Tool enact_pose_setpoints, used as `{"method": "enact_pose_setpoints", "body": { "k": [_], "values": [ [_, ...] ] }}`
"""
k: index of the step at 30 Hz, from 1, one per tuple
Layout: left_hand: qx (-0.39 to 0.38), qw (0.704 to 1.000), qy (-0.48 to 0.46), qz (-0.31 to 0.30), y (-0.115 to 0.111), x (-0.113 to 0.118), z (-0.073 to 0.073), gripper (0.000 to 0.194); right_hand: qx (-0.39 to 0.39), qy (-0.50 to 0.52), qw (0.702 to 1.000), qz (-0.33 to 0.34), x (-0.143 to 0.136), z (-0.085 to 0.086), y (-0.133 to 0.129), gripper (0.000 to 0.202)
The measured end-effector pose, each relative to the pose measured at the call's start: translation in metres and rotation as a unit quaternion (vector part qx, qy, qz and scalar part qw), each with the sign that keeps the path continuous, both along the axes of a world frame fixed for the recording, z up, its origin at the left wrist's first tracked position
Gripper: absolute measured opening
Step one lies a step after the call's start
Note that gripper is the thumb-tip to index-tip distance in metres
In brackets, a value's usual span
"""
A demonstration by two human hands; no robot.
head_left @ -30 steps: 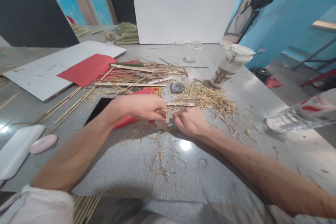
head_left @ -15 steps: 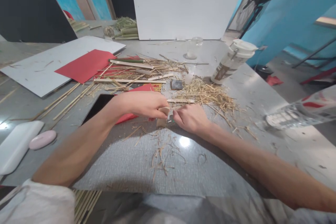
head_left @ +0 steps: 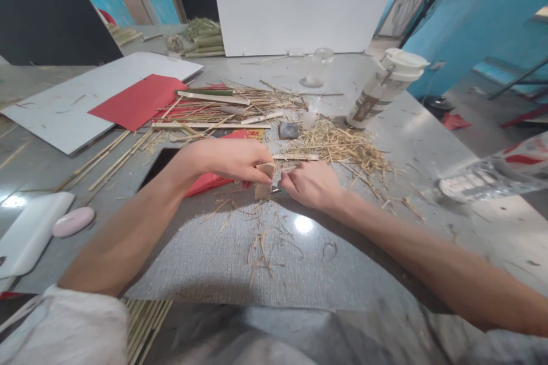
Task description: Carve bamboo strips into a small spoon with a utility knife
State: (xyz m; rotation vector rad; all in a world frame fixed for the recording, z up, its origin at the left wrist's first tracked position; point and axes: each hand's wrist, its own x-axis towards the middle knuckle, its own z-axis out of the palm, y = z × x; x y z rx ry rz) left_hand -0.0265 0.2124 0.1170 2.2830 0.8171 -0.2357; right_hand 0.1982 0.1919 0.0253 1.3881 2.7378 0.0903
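My left hand (head_left: pixel 233 159) is closed, palm down, around a small tan flat piece (head_left: pixel 262 190), possibly wood or card, whose lower end shows below the thumb. Just to the right, my right hand (head_left: pixel 313 183) is pinched on a small shiny metal tool (head_left: pixel 276 187); its kind cannot be made out. The tool's tip is right beside the tan piece, and the fingers hide most of both. Thin straw shavings (head_left: pixel 262 254) lie on the table in front of the hands. Under my left wrist are a red sheet (head_left: pixel 204 183) and a dark flat device (head_left: pixel 157 164).
Cut straw (head_left: pixel 355 145), a small grey block (head_left: pixel 288 130) and a bundle of dry stalks (head_left: pixel 252 101) lie behind the hands. A white-lidded container (head_left: pixel 383 88) and a plastic bottle (head_left: pixel 483 174) stand right. At left are a white case (head_left: pixel 36 234) and a pink oval object (head_left: pixel 73 222).
The camera view has shifted slightly. Both hands keep their grip and stay close together, with only a slight change where the metal tool meets the tan piece.
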Motion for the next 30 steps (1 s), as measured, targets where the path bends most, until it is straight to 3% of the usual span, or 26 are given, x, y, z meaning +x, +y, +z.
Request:
{"method": "enact_pose_setpoints", "body": {
  "k": [9, 22, 30],
  "values": [
    [0.012, 1.0, -0.02, -0.02, 0.006, -0.004, -0.004, 0.028, 0.001, 0.004, 1.0, 0.004, -0.002, 0.001, 0.0, 0.058],
    [-0.059, 0.998, -0.016, 0.005, 0.016, -0.005, -0.003, 0.026, -0.015, 0.001, 1.0, 0.023, -0.003, 0.002, 0.002, 0.06],
    [-0.011, 1.0, -0.001, -0.002, 0.01, -0.005, -0.001, 0.029, -0.025, -0.019, 0.998, 0.048, -0.009, 0.01, -0.002, 0.059]
  ]
}}
